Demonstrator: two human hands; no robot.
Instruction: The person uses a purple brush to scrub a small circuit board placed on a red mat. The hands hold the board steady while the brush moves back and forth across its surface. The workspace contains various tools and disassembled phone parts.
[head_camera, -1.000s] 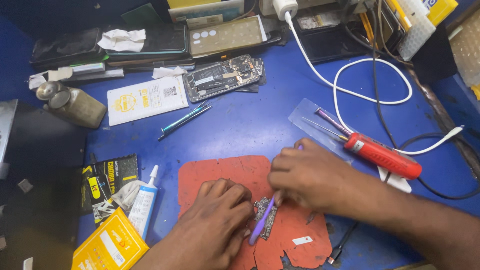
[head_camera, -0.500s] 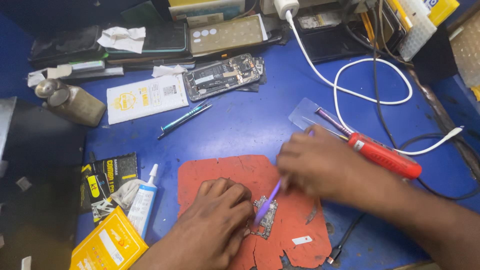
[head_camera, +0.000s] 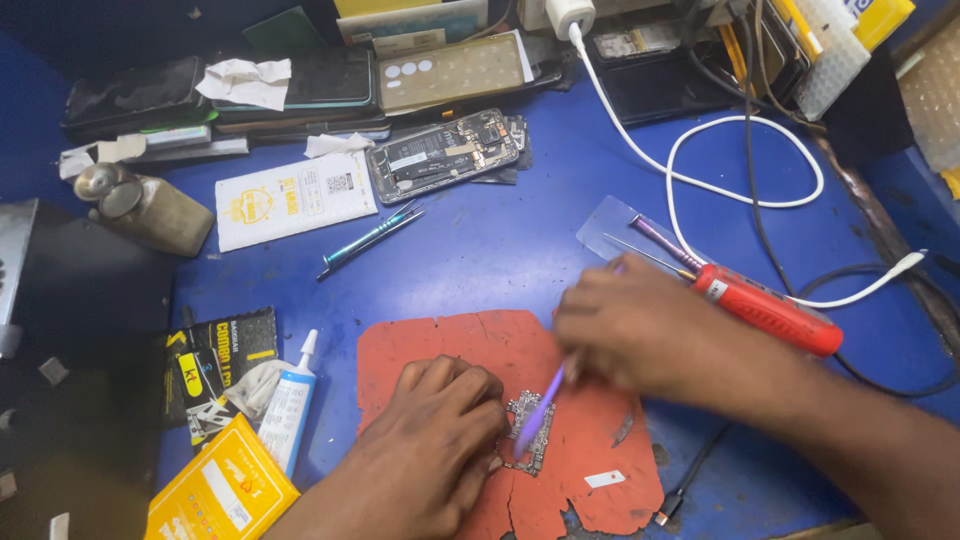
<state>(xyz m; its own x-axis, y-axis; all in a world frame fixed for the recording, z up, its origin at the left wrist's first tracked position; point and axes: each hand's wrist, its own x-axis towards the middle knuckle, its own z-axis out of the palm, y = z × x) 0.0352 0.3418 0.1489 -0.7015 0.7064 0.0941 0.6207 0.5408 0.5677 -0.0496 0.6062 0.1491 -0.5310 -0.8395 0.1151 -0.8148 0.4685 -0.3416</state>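
A small circuit board (head_camera: 524, 438) lies on a worn red mat (head_camera: 470, 345) on the blue bench. My left hand (head_camera: 432, 440) rests on the mat with its fingertips pressing the board's left edge. My right hand (head_camera: 650, 330) holds a thin purple tool (head_camera: 541, 408), whose tip lies on the board. The hand is blurred.
A red-handled screwdriver (head_camera: 765, 308) lies on a clear plastic sheet (head_camera: 608, 222) just right of my right hand. A white cable (head_camera: 690, 180) loops behind. An opened phone (head_camera: 442, 153), tweezers (head_camera: 370, 239), a glue tube (head_camera: 288, 410), a yellow packet (head_camera: 222, 490) and a metal bottle (head_camera: 140, 208) are around.
My right hand has shifted up and to the right, swinging the purple tool's tip across the board. My left hand has stayed in place on the board.
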